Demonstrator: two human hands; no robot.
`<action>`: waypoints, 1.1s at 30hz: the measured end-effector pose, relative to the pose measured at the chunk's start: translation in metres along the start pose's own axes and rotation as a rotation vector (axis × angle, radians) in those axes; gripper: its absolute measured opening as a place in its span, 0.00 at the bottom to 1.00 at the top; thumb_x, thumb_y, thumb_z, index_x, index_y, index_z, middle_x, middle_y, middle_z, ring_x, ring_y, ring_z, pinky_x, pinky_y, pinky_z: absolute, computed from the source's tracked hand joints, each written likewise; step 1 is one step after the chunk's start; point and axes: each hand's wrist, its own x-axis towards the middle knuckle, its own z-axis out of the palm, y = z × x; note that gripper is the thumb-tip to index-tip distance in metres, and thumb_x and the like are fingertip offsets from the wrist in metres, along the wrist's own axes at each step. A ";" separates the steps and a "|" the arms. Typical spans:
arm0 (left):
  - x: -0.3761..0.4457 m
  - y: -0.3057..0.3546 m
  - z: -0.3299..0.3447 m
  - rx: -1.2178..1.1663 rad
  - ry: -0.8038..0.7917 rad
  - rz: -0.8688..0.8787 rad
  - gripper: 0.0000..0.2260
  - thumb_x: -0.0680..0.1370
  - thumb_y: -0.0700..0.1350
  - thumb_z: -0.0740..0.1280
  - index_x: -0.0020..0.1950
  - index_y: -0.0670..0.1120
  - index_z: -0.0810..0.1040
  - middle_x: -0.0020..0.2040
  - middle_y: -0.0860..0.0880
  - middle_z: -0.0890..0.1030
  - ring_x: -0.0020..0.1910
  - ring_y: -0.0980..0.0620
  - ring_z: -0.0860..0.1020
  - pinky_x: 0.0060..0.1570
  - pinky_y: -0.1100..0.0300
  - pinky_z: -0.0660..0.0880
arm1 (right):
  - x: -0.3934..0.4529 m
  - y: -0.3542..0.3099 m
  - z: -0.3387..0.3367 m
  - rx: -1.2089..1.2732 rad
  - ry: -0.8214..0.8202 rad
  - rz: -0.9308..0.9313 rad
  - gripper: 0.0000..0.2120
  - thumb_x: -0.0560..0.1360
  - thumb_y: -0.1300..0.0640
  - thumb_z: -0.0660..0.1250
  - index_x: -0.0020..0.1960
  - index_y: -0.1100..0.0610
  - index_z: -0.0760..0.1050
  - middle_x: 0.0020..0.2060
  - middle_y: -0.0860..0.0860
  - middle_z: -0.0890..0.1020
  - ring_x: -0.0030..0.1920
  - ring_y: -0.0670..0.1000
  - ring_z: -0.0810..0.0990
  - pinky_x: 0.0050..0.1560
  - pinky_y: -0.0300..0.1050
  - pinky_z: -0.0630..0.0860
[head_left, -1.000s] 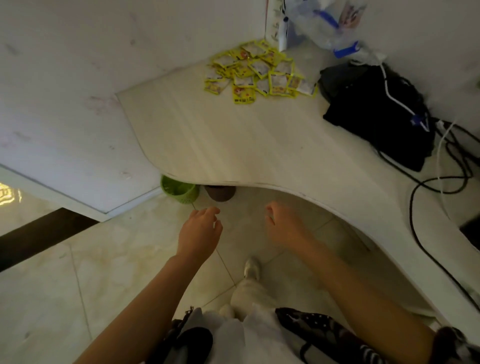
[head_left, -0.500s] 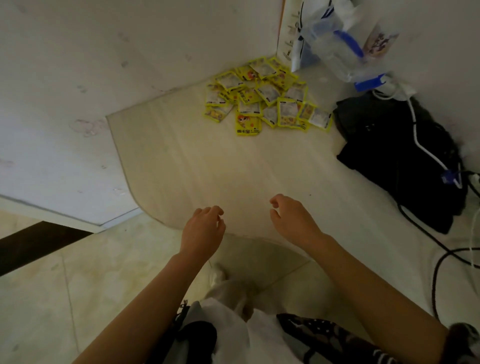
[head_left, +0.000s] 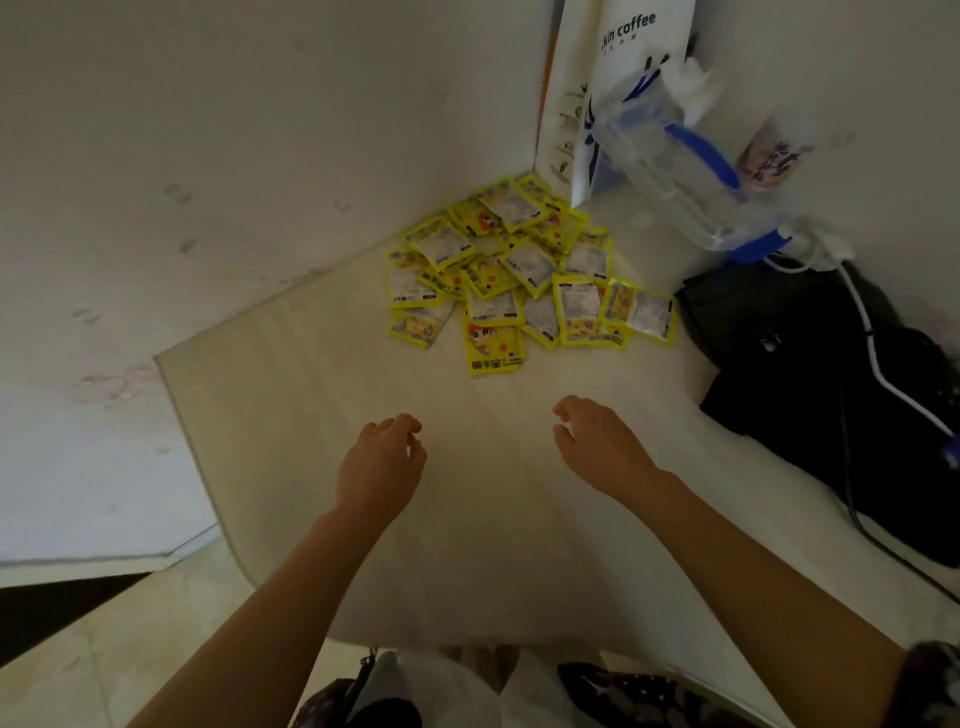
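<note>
Both hands are advancing over the worktop (head_left: 291, 395); the yellow packets (head_left: 519, 275) are lying straight ahead, slightly nearer the right hand (head_left: 597, 447) than the left hand (head_left: 382, 465), fingers loosely curled, holding nothing.

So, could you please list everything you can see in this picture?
sachets: overlapping heap, too many to count surely, yellow, far end of the table near the corner
paper bag: one, white with "coffee" lettering, upright in the corner behind the sachets
jug: one, clear with blue handle and base, right of the paper bag
black bag: one, black, right side of the table
cable: one, white, lying across the black bag
table: one, pale wood grain, against the walls
floor: pale tiles, lower left
left hand: one, over the table, fingers loosely curled, holding nothing
right hand: one, over the table, nearer the sachets, holding nothing
</note>
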 end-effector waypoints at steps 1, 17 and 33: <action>0.012 -0.001 -0.002 0.002 -0.008 0.009 0.11 0.79 0.44 0.62 0.59 0.47 0.76 0.53 0.48 0.81 0.56 0.47 0.75 0.50 0.51 0.74 | 0.010 0.000 -0.004 0.002 0.012 0.004 0.16 0.80 0.55 0.58 0.65 0.59 0.70 0.60 0.57 0.77 0.60 0.57 0.76 0.59 0.52 0.74; 0.151 0.035 -0.012 0.073 -0.032 -0.019 0.19 0.77 0.42 0.64 0.68 0.41 0.71 0.67 0.42 0.73 0.68 0.41 0.67 0.61 0.46 0.69 | 0.143 0.025 -0.056 -0.132 0.035 0.006 0.21 0.80 0.57 0.56 0.72 0.61 0.63 0.68 0.60 0.69 0.65 0.63 0.69 0.61 0.56 0.71; 0.122 0.026 0.020 0.120 0.111 -0.069 0.07 0.77 0.44 0.65 0.45 0.40 0.76 0.45 0.41 0.79 0.49 0.38 0.76 0.48 0.47 0.73 | 0.122 0.044 -0.018 -0.136 0.262 -0.065 0.07 0.75 0.59 0.67 0.51 0.61 0.78 0.53 0.58 0.78 0.53 0.61 0.76 0.50 0.53 0.74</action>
